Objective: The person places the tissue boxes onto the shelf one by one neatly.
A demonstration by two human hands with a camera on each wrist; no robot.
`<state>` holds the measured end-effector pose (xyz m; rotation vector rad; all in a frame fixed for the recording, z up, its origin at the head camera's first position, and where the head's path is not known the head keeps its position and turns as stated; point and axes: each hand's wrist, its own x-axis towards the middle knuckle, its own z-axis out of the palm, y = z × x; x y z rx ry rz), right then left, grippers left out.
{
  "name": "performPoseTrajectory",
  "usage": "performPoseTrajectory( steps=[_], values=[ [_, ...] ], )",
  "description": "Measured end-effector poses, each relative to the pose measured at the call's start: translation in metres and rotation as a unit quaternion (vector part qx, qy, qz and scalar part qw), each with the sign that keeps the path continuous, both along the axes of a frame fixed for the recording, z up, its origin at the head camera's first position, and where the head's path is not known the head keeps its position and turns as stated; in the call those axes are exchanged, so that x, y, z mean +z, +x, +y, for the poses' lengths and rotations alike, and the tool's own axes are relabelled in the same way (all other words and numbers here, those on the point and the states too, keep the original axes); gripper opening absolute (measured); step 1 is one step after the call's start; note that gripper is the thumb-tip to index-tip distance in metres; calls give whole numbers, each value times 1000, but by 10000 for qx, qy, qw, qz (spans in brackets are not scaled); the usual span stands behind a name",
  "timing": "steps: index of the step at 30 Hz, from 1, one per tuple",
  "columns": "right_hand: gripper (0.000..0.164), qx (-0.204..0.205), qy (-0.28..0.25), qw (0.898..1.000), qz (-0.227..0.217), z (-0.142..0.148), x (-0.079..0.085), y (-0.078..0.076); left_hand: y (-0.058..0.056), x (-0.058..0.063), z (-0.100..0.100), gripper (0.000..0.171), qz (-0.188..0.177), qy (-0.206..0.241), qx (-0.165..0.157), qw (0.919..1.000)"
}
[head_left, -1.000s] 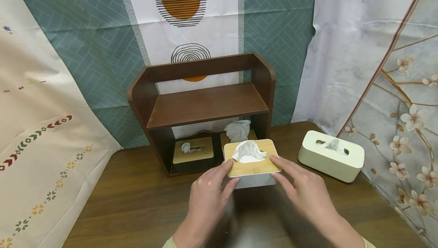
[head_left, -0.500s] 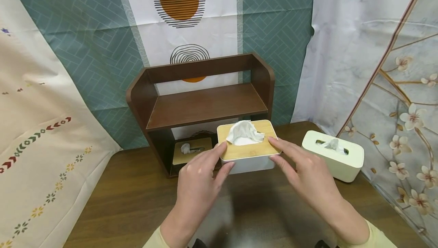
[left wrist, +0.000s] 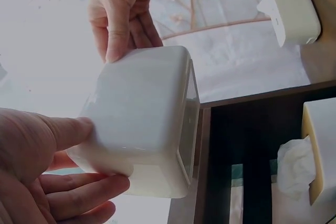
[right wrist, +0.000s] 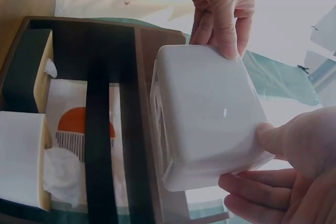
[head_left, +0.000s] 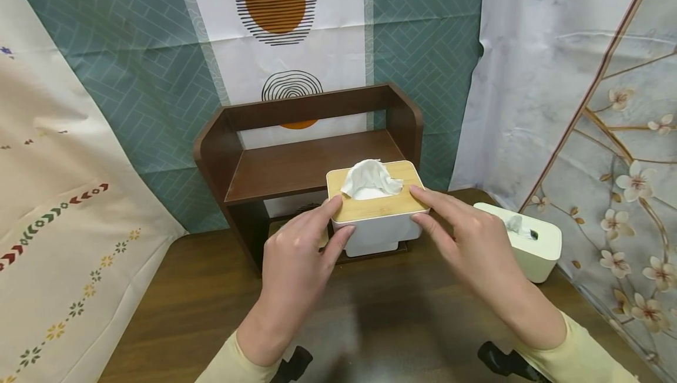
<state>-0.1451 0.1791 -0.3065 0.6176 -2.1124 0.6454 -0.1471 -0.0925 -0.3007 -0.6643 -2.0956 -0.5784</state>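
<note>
Between my left hand (head_left: pixel 296 265) and my right hand (head_left: pixel 471 259) sits the white tissue box with a bamboo lid (head_left: pixel 376 210), raised before the dark brown wooden two-tier shelf (head_left: pixel 296 165). A cream plastic tissue box (head_left: pixel 529 242) lies to its right on the brown wooden table (head_left: pixel 201 312).

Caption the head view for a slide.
Both hands, left hand and right hand, hold a tissue box in front of the shelf.
</note>
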Motion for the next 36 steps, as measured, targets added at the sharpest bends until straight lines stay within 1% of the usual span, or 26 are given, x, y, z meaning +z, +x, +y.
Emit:
performPoseTrajectory(
  steps=[5,11,18,25,30,34,36],
  values=[
    [55,87,-98,9999,107,-2,9,-8,-6,8,-1,48,40,3,45,10000],
    [50,164,-134,9997,157,-5,19,-21,-16,14,-3,48,8,85,28,10000],
    [47,195,-208,9996,-49,-8,29,-32,-27,22,-5,49,-84,180,53,9998],
    [45,194,-281,9994,-100,-11,36,-45,-38,31,-5,47,-106,198,44,9997],
    [43,143,-292,9991,-289,-12,41,-57,-48,37,-5,48,-118,195,74,9997],
    [42,56,-308,9986,-437,-13,43,-66,-58,39,-4,48,-132,189,79,9997],
    [41,4,-320,9985,-435,-14,44,-71,-63,39,-4,48,-161,209,94,9996]
  ],
)
